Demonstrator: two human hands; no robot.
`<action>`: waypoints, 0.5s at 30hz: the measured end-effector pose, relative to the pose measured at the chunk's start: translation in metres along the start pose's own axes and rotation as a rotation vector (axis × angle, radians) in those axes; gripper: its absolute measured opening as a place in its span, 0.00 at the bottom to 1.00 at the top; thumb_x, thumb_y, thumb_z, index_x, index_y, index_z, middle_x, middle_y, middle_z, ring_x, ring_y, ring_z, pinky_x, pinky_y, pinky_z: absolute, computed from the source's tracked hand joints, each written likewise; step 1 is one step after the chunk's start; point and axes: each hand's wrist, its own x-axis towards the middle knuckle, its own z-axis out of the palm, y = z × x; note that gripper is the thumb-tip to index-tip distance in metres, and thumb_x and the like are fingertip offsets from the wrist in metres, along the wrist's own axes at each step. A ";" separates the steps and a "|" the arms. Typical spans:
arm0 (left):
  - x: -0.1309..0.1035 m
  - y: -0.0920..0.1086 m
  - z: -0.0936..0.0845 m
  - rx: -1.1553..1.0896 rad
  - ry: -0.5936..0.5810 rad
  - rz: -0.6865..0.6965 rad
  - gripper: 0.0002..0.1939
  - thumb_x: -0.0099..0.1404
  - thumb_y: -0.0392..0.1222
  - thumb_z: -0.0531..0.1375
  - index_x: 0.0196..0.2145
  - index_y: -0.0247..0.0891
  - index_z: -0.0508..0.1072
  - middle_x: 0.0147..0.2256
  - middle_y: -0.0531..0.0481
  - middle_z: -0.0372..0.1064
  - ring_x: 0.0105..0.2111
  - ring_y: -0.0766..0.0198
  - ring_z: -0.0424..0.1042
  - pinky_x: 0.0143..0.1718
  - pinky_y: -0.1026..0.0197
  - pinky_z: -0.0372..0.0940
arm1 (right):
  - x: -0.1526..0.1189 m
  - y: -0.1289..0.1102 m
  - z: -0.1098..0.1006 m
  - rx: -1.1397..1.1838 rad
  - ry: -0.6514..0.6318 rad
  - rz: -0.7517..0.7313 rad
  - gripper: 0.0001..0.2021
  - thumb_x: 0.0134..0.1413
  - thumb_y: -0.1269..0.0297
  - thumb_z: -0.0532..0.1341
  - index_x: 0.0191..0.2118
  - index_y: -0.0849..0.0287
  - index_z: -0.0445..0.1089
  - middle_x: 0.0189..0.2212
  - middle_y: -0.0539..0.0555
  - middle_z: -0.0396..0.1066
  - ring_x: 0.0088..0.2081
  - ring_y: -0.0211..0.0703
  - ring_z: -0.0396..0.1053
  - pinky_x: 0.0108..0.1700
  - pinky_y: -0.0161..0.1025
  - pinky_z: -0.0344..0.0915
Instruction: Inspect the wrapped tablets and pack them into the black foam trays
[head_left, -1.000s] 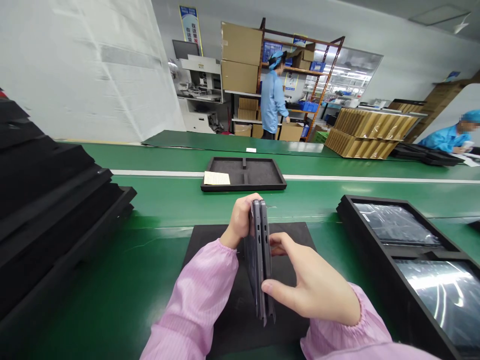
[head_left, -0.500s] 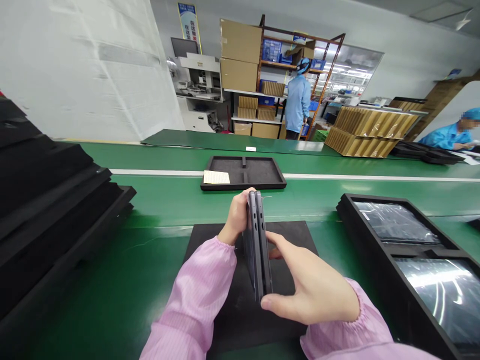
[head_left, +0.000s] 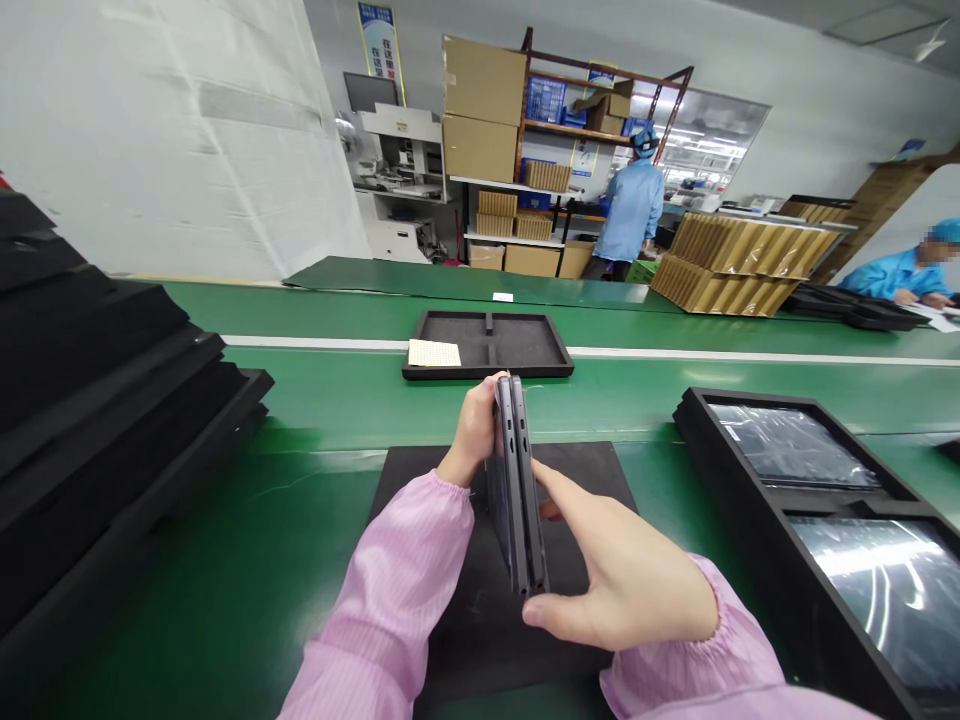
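Two dark tablets [head_left: 517, 490] stand on edge, face to face, above a black mat [head_left: 457, 640], their side ports and buttons pointing up at me. My left hand [head_left: 474, 425] is closed around their far end. At the near end, my right hand [head_left: 619, 565] has its fingers against the right-hand tablet and its thumb by the lower corner. Some fingers of both hands are hidden behind the tablets.
A black foam tray [head_left: 525, 340] with a yellowish dotted sheet [head_left: 434, 353] lies ahead. To the right, another foam tray [head_left: 750, 490] holds film-covered screens [head_left: 795, 445]. Stacked black trays [head_left: 112, 400] rise at left. Two people in blue are farther back.
The tablets' near end has risen slightly, with a small turn in my hands. In the background, the standing person has moved to the right.
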 end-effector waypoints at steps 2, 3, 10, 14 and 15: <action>0.000 0.001 0.000 0.022 -0.010 0.020 0.33 0.57 0.77 0.47 0.19 0.43 0.59 0.19 0.54 0.57 0.21 0.64 0.56 0.23 0.58 0.58 | 0.000 0.000 0.000 -0.007 -0.002 0.007 0.52 0.43 0.61 0.68 0.71 0.64 0.43 0.63 0.66 0.63 0.53 0.63 0.71 0.56 0.59 0.69; 0.000 0.001 0.000 0.029 -0.013 0.029 0.33 0.58 0.77 0.46 0.19 0.43 0.59 0.19 0.54 0.56 0.21 0.64 0.56 0.23 0.58 0.58 | -0.001 0.000 -0.001 -0.008 -0.003 0.009 0.53 0.43 0.60 0.69 0.72 0.63 0.42 0.63 0.66 0.63 0.53 0.63 0.72 0.55 0.59 0.69; 0.000 0.000 -0.001 0.024 -0.007 0.020 0.34 0.57 0.78 0.47 0.21 0.41 0.62 0.20 0.54 0.58 0.22 0.64 0.57 0.24 0.59 0.59 | 0.000 0.000 -0.001 0.013 -0.007 -0.010 0.51 0.43 0.61 0.68 0.71 0.62 0.43 0.62 0.65 0.64 0.53 0.62 0.72 0.56 0.59 0.68; 0.000 0.001 0.000 0.038 -0.010 0.028 0.34 0.57 0.78 0.46 0.20 0.42 0.61 0.19 0.54 0.57 0.22 0.64 0.57 0.25 0.58 0.59 | 0.000 0.000 0.000 0.008 -0.011 -0.016 0.50 0.44 0.63 0.67 0.71 0.63 0.43 0.62 0.65 0.64 0.53 0.61 0.71 0.57 0.59 0.68; 0.000 0.001 0.000 0.042 -0.011 0.031 0.34 0.58 0.77 0.46 0.20 0.42 0.60 0.19 0.54 0.57 0.22 0.64 0.56 0.24 0.58 0.59 | 0.000 0.000 0.000 0.010 -0.012 -0.019 0.50 0.44 0.63 0.66 0.71 0.62 0.43 0.62 0.64 0.64 0.53 0.61 0.71 0.58 0.59 0.68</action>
